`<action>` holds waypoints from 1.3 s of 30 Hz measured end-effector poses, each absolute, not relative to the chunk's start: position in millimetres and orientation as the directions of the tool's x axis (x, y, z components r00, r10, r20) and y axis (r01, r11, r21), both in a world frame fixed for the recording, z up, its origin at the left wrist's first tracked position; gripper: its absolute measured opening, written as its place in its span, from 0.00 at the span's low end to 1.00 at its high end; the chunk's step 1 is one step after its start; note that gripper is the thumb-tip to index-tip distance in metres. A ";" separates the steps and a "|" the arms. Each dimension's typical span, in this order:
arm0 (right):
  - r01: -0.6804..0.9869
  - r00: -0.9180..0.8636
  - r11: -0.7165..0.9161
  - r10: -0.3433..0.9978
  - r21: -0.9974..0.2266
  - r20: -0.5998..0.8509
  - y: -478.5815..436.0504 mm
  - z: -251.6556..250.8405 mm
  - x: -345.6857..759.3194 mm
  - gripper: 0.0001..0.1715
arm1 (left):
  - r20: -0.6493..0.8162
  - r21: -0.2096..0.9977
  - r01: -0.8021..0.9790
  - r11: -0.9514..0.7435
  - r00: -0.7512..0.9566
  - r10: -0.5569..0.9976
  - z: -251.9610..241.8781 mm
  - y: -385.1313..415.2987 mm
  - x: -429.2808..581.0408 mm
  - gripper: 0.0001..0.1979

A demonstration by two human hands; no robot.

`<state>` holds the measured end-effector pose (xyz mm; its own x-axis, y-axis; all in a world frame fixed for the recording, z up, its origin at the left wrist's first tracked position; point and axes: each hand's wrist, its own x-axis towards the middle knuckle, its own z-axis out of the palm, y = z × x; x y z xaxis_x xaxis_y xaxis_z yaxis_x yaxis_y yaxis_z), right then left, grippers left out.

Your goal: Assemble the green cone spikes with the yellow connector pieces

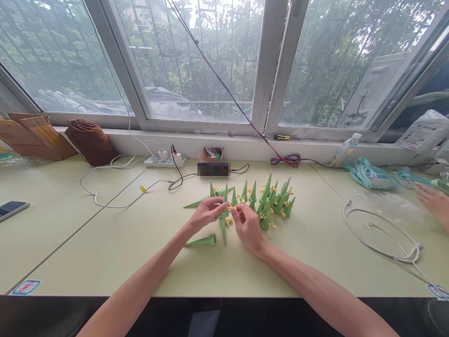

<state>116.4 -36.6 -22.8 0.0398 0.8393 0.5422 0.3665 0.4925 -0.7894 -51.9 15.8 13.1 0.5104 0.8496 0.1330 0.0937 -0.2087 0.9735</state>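
My left hand point(209, 211) is closed on a green spike point(224, 229), whose long tip points down toward the table. At its right, my right hand point(248, 225) pinches a small yellow valve point(232, 208) against the upper part of that spike. Another green spike point(202, 241) lies on its side near my left wrist, its open collar facing right. Just past my hands stand several upright green cones point(265, 194) with yellow valves, grouped mostly to the right. More green spikes point(192, 204) lie flat behind my left hand.
At the back are a power strip point(164, 162), a small cardboard box point(211, 153) and a coiled red-blue cable point(286, 160). A phone point(13, 209) lies far left. White cable point(382, 255) and another person's hand point(433, 202) are at right.
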 end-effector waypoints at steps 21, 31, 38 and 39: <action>0.260 0.074 0.432 0.883 -0.864 0.463 -35.4 -26.2 117.0 0.18 | 0.417 0.852 0.111 -0.512 0.450 0.790 4.6 13.6 -44.9 0.16; 0.310 0.113 0.497 0.827 -0.811 0.550 -36.1 -27.4 118.1 0.17 | 0.090 0.983 0.095 -0.159 0.505 0.859 17.2 14.4 -48.5 0.23; 0.335 0.081 0.519 0.816 -0.787 0.572 -36.8 -27.6 117.3 0.17 | -0.061 0.997 0.002 0.081 0.672 0.738 12.8 18.9 -54.7 0.24; 0.336 0.079 0.519 0.816 -0.786 0.573 -36.7 -28.1 117.3 0.17 | -0.069 0.996 -0.001 0.095 0.680 0.730 12.6 19.7 -55.5 0.23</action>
